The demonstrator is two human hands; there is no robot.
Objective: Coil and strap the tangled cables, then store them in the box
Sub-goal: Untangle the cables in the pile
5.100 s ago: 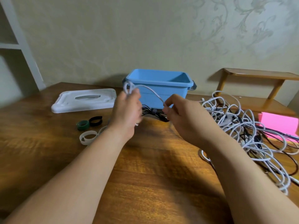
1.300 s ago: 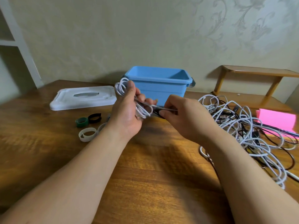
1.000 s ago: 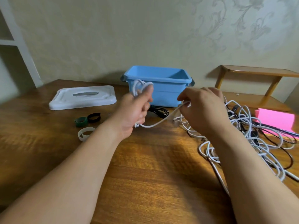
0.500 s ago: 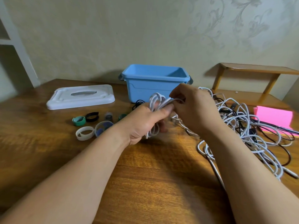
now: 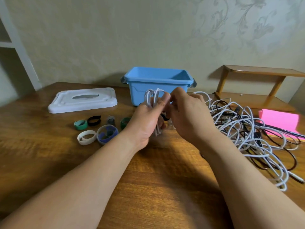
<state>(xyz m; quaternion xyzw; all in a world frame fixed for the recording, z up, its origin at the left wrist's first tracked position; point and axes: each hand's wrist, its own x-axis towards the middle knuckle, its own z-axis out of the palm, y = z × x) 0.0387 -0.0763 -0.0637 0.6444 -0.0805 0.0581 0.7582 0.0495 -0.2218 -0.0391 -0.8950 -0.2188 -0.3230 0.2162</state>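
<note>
My left hand (image 5: pixel 146 123) grips a coiled white cable (image 5: pixel 152 98), its loops sticking up above my thumb just in front of the blue box (image 5: pixel 158 80). My right hand (image 5: pixel 188 116) pinches the same cable at the top of the coil, touching my left thumb. A large tangle of white and black cables (image 5: pixel 247 134) lies on the table to the right. Several rolled straps sit to the left: green (image 5: pixel 80 125), black (image 5: pixel 94 120), white (image 5: pixel 86 137), blue-purple (image 5: pixel 107 134).
The box's white lid (image 5: pixel 82 100) lies at the back left of the wooden table (image 5: pixel 156 187). A pink notepad (image 5: pixel 280 121) sits at the right edge under cable ends. A small wooden shelf (image 5: pixel 257 75) stands at the back right. White shelving (image 5: pixel 14 47) is far left.
The coil in my left hand has grown thicker with more loops. Both hands drew together in front of the box, and my right hand now pinches the cable at the coil's top.
</note>
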